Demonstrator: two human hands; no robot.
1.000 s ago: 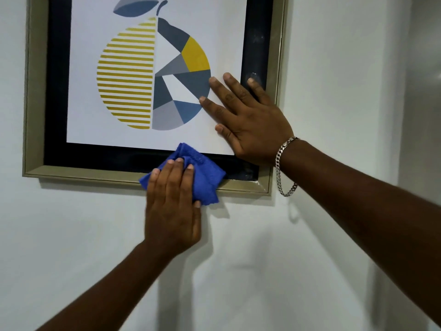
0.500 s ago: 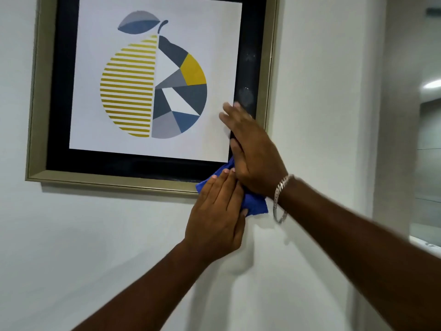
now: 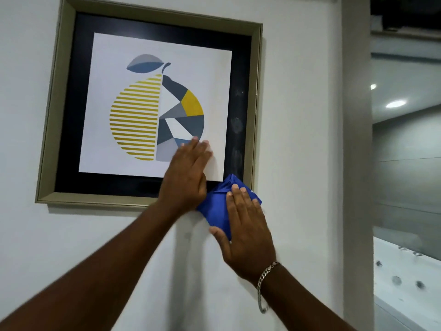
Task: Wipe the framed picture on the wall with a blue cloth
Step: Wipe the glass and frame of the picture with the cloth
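Wall-hung framed picture [image 3: 152,111]: blue cloth [image 3: 216,206] under right hand [image 3: 245,237].

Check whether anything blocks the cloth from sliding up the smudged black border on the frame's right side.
Nothing visible does. The blue cloth sits under the right hand at the frame's bottom-right corner, and the smudged black border above it is bare. The left hand rests flat on the glass, off to the side of that strip.
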